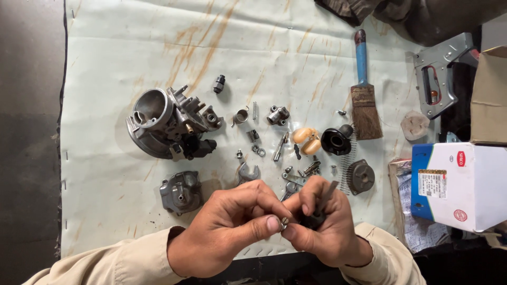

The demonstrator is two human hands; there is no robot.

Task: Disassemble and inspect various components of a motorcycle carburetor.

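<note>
- The left hand (227,229) pinches a small silvery metal screw-like fitting (285,221) between thumb and forefinger, at the 6 o'clock edge of the pale, rust-streaked sheet-covered worktop (105,63).
- The right hand (322,224) is closed around a small dark tool or part with a flat grey blade-like end (325,198); what it is exactly cannot be told.
- The step in hand looks like mating the small fitting to the dark piece, fingertip to fingertip, above the worktop rather than on it.
- The next move, as I judge it, calls for a fine line-up of the two pieces and a steady twist or push, with a tight pinch so the fitting does not drop among the loose parts.
- The fitting is too small to read surely; its long axis seems to run roughly from 9 to 3 o'clock, its tip toward the right hand. The grey blade end slants up toward 1 o'clock.
- At 10 o'clock from the hands lies the grey cast-metal carburettor body (163,124), with a grey metal bowl cover (180,191) at 9 o'clock.
- A blue-handled paintbrush (364,89) lies at 1 o'clock, handle toward 12.
</note>
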